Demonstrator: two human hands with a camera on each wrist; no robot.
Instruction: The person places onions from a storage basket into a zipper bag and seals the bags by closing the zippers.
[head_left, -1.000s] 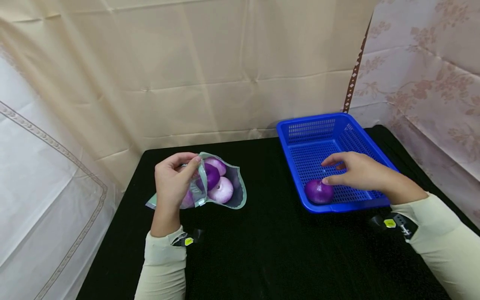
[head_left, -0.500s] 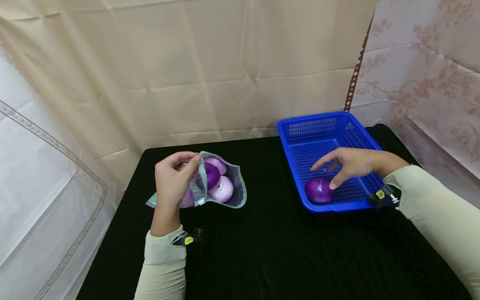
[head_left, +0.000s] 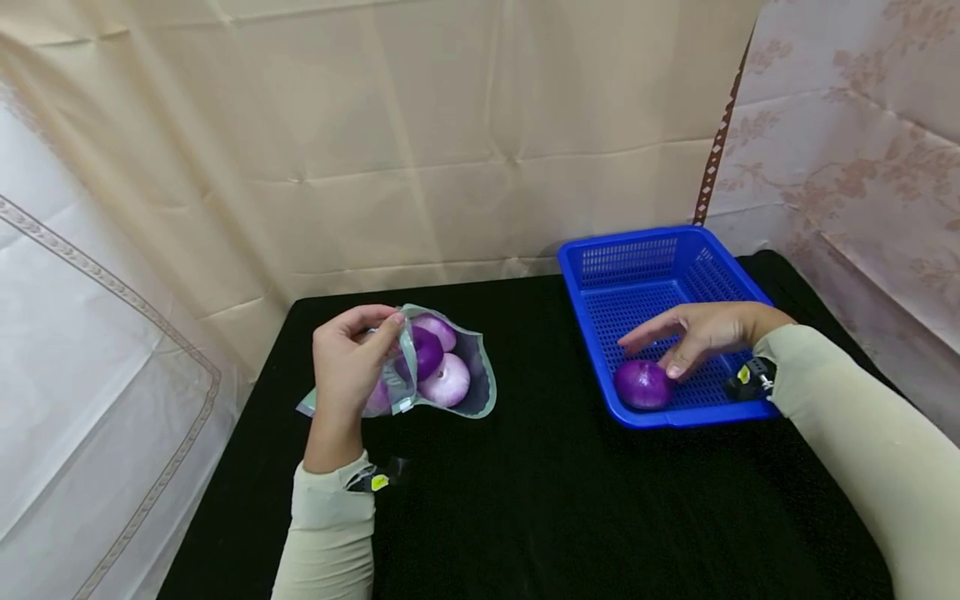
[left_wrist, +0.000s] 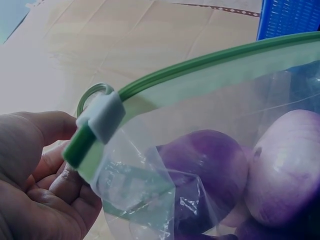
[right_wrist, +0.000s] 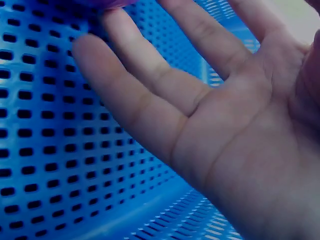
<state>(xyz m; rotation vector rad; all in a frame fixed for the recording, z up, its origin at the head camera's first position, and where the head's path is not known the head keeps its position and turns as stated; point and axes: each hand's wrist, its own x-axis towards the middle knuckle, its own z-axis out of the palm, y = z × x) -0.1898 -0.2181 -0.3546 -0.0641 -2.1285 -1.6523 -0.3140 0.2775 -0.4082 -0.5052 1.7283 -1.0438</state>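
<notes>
My left hand (head_left: 348, 358) pinches the top edge of a clear zip bag (head_left: 481, 375), whose mouth gapes to the right. In the left wrist view the bag's green zip strip (left_wrist: 200, 61) carries a white slider (left_wrist: 106, 116) near my fingers. Several red onions lie inside, among them a dark purple onion (left_wrist: 210, 170) and a paler onion (left_wrist: 287, 165). My right hand (head_left: 705, 329) reaches into the blue basket (head_left: 592, 292), fingers spread. Its thumb is right at the side of another red onion (head_left: 642, 385) in the near left corner; the other fingers extend behind it.
A black cloth covers the table (head_left: 510, 500). Behind it hangs a beige curtain (head_left: 420, 150), with a flowered cloth (head_left: 870, 150) on the right and a white cloth (head_left: 97, 350) on the left. The basket's raised rim surrounds the onion and my right hand.
My right wrist and forearm have swung inward over the basket, and the thumb has shifted from the onion's top to its right side. The left hand and bag have stayed put.
</notes>
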